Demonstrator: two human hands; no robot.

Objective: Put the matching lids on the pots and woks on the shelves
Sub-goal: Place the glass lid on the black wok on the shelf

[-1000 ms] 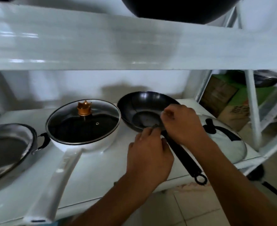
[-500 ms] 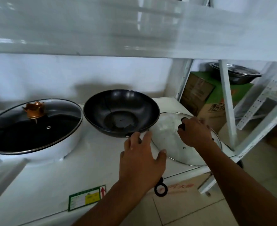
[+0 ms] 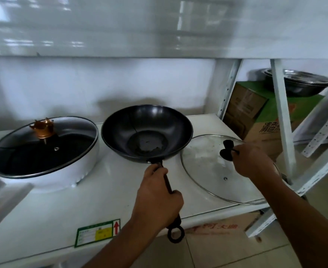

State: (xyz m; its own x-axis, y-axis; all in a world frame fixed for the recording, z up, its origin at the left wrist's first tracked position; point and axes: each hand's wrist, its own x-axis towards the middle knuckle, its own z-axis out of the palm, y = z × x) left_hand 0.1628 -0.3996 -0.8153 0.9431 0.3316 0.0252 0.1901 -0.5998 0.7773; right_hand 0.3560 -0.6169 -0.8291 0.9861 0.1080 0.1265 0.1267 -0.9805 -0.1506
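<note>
Gripping the black wok's handle [image 3: 168,182] in your closed left hand [image 3: 157,202], right hand [image 3: 253,161] pinching the glass lid's knob [image 3: 227,150].

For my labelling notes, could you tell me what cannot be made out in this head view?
- Shelf label: print too small, blurred.
- Wok handle: middle hidden by left hand.
- Lid knob: partly hidden by right hand.
- White pan: cut off at left edge.

Matt black wok [image 3: 146,132] — clear glass lid [image 3: 207,167], glossy white shelf [image 3: 62,206]
</note>
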